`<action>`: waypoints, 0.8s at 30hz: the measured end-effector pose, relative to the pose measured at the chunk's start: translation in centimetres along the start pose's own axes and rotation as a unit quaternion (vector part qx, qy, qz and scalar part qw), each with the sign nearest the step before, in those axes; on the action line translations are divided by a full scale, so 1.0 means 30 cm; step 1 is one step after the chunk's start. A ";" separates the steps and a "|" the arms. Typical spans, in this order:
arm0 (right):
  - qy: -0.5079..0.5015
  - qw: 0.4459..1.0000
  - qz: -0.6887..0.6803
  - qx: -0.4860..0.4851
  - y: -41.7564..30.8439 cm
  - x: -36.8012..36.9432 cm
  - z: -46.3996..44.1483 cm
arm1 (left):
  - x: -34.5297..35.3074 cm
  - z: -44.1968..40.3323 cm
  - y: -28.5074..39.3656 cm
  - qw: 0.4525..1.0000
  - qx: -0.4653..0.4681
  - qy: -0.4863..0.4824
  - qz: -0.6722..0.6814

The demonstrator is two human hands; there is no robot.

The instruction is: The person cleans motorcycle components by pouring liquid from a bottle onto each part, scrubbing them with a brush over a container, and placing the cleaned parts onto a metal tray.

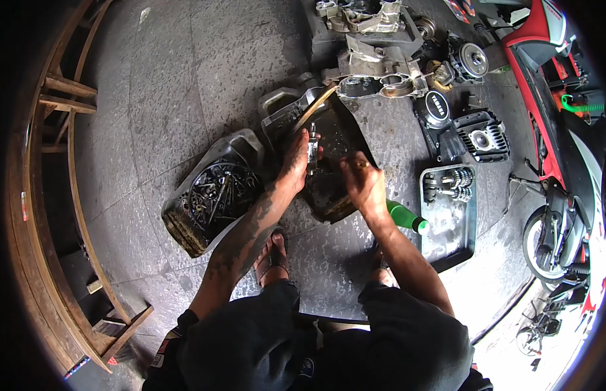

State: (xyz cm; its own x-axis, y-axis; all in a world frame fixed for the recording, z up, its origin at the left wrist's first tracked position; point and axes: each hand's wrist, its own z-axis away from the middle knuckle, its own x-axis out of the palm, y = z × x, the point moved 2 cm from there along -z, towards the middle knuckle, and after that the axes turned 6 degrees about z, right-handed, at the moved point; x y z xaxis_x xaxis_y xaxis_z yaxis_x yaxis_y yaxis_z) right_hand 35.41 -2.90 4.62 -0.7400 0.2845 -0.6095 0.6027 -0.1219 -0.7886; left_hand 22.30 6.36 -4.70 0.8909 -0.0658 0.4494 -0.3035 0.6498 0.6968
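Note:
My left hand (294, 161) is closed around a metal shaft-like part (312, 148), held upright above a cut-open container (352, 127) that is dark and wet inside. Beside it, my right hand (364, 184) is curled into a fist over the container's right edge. A small yellowish spot shows at its fingers, but what it grips cannot be made out. A light wooden-looking stick (321, 103) slants across the container just beyond my left hand. Close to my right wrist lies a green bottle (402, 215).
A second cut container (241, 144) holds many bolts and small parts at left. Gears sit in a metal tray (451, 244) at right. Engine casings (375, 68), a YAMAHA cover (436, 109) and a cylinder part (483, 138) lie beyond. A red motorcycle (537, 98) and wooden bench (39, 260) flank the floor.

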 end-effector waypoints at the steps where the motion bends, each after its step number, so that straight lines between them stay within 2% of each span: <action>1: -0.005 0.999 0.028 0.022 -0.005 0.000 -0.002 | -0.002 0.003 0.002 1.000 0.001 -0.012 0.012; 2: -0.004 0.999 0.029 0.023 0.022 0.018 0.007 | 0.001 0.000 0.002 0.999 0.002 -0.027 0.025; 4: -0.026 0.992 0.116 -0.048 0.090 0.062 0.035 | 0.004 -0.008 -0.008 0.999 0.010 -0.021 0.044; 6: -0.061 0.989 0.133 -0.014 0.076 0.051 0.036 | -0.002 -0.025 0.003 0.998 0.024 -0.012 0.062; 8: 0.001 1.000 -0.005 -0.001 0.041 0.008 0.030 | -0.015 -0.012 0.004 0.998 -0.008 -0.004 0.055; 10: 0.009 1.000 -0.019 0.015 -0.004 0.001 0.019 | -0.022 -0.020 -0.004 0.998 -0.010 -0.001 0.064; 12: -0.029 0.993 -0.075 -0.091 -0.039 0.012 0.011 | -0.016 -0.031 -0.022 0.997 -0.013 -0.006 0.072; 14: -0.054 0.990 -0.079 -0.101 -0.011 0.037 0.005 | -0.024 -0.038 -0.034 0.997 -0.007 -0.001 0.077; 17: -0.051 0.998 0.030 -0.012 0.037 0.022 -0.012 | -0.041 -0.039 -0.051 0.999 -0.013 0.012 0.051; 20: -0.030 0.996 -0.067 -0.058 -0.051 -0.019 -0.014 | 0.008 0.010 0.000 0.998 -0.002 0.030 0.051; 22: -0.078 0.988 -0.109 -0.077 -0.020 0.026 0.018 | 0.002 0.001 -0.011 0.998 -0.022 0.009 0.059; 23: -0.073 0.991 -0.046 -0.107 0.002 0.036 0.021 | -0.004 -0.012 -0.017 0.999 -0.012 0.001 0.050; 24: -0.070 0.990 -0.046 -0.109 -0.012 0.023 0.005 | -0.008 -0.021 -0.021 0.999 -0.003 -0.004 0.041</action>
State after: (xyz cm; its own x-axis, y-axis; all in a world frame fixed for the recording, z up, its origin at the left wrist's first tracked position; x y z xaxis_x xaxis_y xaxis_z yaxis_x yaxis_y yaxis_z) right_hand 34.63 -2.82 4.47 -0.8196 0.1479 -0.5535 0.5699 0.1114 -0.8141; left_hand 22.49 6.46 -5.60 0.8604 -0.0184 0.5093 -0.3733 0.6577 0.6543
